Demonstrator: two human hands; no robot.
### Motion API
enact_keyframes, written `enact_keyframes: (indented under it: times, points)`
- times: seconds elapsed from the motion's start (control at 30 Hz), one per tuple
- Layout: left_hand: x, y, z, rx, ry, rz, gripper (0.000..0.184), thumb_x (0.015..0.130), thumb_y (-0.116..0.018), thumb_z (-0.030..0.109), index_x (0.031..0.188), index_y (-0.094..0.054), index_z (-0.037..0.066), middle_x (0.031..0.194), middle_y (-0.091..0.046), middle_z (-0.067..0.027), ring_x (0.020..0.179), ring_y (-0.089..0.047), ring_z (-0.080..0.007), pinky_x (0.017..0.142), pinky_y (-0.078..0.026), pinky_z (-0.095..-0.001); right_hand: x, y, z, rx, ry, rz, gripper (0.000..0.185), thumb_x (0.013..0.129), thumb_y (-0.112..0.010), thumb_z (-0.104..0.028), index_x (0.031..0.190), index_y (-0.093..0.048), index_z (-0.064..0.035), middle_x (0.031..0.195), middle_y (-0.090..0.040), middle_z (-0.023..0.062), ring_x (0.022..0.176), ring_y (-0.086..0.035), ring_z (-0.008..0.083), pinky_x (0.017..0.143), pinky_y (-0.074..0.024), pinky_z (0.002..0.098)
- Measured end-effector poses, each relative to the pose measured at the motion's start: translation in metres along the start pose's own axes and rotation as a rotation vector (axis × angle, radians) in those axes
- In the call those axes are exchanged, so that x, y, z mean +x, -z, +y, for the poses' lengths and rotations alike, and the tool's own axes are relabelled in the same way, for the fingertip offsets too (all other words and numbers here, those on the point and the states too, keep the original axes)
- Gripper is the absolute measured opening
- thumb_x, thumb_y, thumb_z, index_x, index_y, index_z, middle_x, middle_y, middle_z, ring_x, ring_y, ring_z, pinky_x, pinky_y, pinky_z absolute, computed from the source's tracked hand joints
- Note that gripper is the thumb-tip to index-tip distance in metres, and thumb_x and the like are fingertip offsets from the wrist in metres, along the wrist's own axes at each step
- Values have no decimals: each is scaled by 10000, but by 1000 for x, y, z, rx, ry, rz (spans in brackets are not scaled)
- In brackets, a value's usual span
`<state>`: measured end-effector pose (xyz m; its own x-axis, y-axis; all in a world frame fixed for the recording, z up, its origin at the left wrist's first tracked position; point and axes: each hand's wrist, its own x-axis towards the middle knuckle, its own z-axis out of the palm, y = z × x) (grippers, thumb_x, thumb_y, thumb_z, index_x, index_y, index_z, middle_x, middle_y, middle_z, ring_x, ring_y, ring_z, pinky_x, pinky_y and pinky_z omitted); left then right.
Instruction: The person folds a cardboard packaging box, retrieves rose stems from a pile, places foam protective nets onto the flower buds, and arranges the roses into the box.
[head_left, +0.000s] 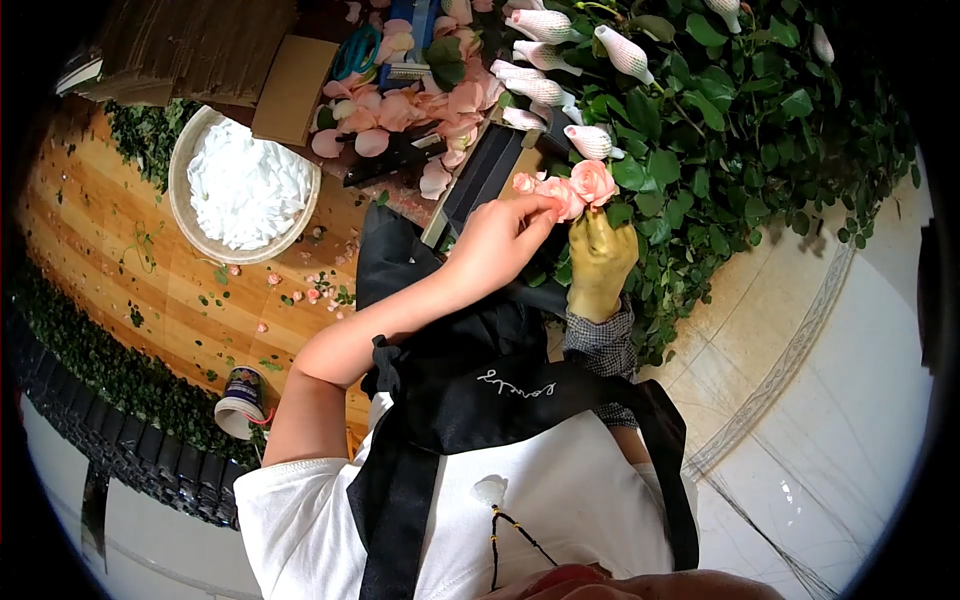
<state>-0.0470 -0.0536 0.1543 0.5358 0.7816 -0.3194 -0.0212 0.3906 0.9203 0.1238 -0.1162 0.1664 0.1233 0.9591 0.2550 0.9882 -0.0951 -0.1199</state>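
A spray of small pink roses (593, 183) is between my two hands, near the edge of the work table. My left hand (505, 240) is bare, and its thumb and fingertips are pinched on one of the blooms. Just to the right, my right hand (603, 255) wears a yellow glove and is closed below the largest bloom, around stems that are mostly hidden. Beyond the hands lie several rose heads in white net sleeves (628, 53). Loose pink petals (395, 110) are heaped on the table at upper left.
A round tub (176, 185) of white net sleeves stands at left, beside a brown cardboard piece (294, 88). Teal-handled scissors (357, 52) lie among petals. Dense leafy stems (740, 150) fill the right. A paper cup (240, 403) and scattered trimmings lie on the wooden floor (200, 310).
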Motion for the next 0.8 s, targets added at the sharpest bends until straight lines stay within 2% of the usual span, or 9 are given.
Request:
enact_keyframes:
  times: [0.07,0.13,0.2,0.27,0.33,0.37,0.6,0.67,0.8]
  points:
    - [-3,-1,2,204,-130,75,247,958,-628,220,1042,-720,7,647,-618,-134,552,-587,-167,562,-466,-327,2,0,-2,-5,15,23,353,728,-725,-87,1080,-744,-106,780,-676,51,659,-599,250,652,-487,371]
    - [-1,2,5,228,-88,49,285,988,-590,242,976,-715,-13,629,-621,-98,564,-601,-149,572,-479,-317,-2,0,-2,-26,11,2,337,711,-727,-87,1048,-745,-107,763,-663,50,653,-590,254,648,-483,380]
    - [8,6,1,-162,187,-141,343,1021,-545,253,893,-703,-24,619,-622,-48,570,-576,-108,570,-461,-292,-5,1,-2,-48,6,-16,322,695,-728,-86,1015,-745,-108,745,-649,50,648,-581,258,644,-479,390]
    - [8,5,1,-233,216,-181,388,1041,-512,268,859,-685,-28,625,-605,2,585,-542,-67,575,-438,-259,-9,2,-4,-133,-44,-95,302,661,-725,-74,962,-727,-97,780,-654,58,673,-587,276,646,-478,406]
    - [4,0,8,-365,273,-236,293,1048,-492,192,1149,-652,-32,687,-559,37,616,-473,-44,591,-383,-203,-9,0,-1,-88,-36,-77,303,648,-722,-65,949,-716,-92,806,-660,65,686,-592,286,648,-480,411]
    - [2,-3,9,-366,238,-250,289,1041,-501,162,1212,-618,-40,709,-558,25,634,-489,-48,600,-395,-208,-9,0,0,-50,-28,-60,305,634,-719,-55,937,-705,-88,833,-665,73,700,-596,296,651,-482,416]
    - [-5,-9,18,-178,83,-151,254,1024,-501,98,1219,-604,-29,759,-539,16,654,-499,-66,606,-399,-219,-4,4,-5,13,-2,-16,323,629,-712,-19,944,-695,-91,856,-669,82,734,-613,305,668,-493,415]
    - [-2,-11,4,-499,178,-206,239,1021,-502,90,1226,-574,-9,762,-506,30,664,-465,-61,595,-372,-223,-8,2,-2,-60,-7,-55,332,633,-707,-15,955,-699,-95,864,-672,75,745,-618,299,669,-496,408]
    - [0,-3,17,-495,254,-218,224,1019,-503,85,1225,-547,8,757,-474,42,675,-440,-58,590,-350,-222,-3,3,-6,-19,5,-5,290,671,-724,-36,952,-703,-103,840,-669,67,707,-610,291,654,-494,400]
